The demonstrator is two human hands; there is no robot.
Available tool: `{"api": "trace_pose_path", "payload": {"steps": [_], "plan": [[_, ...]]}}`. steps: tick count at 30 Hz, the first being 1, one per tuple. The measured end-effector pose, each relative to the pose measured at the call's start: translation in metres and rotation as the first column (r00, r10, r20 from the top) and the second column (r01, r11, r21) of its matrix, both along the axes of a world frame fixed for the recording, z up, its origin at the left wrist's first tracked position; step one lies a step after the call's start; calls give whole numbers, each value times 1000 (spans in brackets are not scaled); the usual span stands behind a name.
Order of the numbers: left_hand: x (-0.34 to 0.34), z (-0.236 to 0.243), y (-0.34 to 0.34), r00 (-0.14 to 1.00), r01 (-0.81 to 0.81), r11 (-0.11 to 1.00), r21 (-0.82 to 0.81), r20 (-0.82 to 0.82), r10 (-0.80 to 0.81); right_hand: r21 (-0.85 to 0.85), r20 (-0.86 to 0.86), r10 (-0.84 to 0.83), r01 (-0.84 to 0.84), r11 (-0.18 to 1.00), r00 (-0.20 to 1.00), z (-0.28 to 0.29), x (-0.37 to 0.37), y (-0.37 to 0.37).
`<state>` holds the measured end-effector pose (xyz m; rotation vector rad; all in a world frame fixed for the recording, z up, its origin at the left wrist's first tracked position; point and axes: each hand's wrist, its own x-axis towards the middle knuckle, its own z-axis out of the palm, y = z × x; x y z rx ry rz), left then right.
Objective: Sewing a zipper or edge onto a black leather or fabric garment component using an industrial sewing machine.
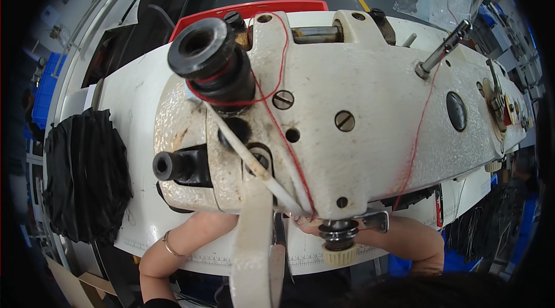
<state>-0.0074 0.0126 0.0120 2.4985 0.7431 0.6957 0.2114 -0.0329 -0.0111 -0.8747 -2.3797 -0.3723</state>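
Note:
A white sewing machine (370, 77) fills the middle of the view and covers most of what my hands do. From the lower left my left hand (211, 226) reaches under the machine's left end, a bracelet (167, 243) round the arm; its fingers are hidden. My right hand (311, 227) comes in from the right, behind the tension knob (339, 255), and only a bit of it shows. Whatever either hand holds is out of sight. Red thread (283, 140) loops round a black post (202, 54) and runs down the machine's front. A dark strip (280, 230) shows between the hands.
At left on the white table (141, 215) lies a bundle of black fabric pieces (87, 175). More black pieces (480, 227) hang at the right. Behind the machine is a red tray (266, 6). A thread guide rod (445, 48) sticks up at right.

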Motion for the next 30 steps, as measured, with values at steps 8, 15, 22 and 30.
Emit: {"api": "trace_pose_path", "payload": {"steps": [8,15,22,30], "plan": [[-17,-37,3,943,203,893,401,-326,-67,32,169,10,-15,999,986,3,2,-1],[-14,-32,13,946,284,883,374,-257,-196,52,322,10,-28,998,947,9,8,0],[-10,-24,11,969,189,924,331,-215,-121,-37,329,35,-24,999,944,9,8,-4],[-2,-31,2,994,-70,997,37,-82,73,-233,255,70,-9,972,964,3,8,-12]]}}
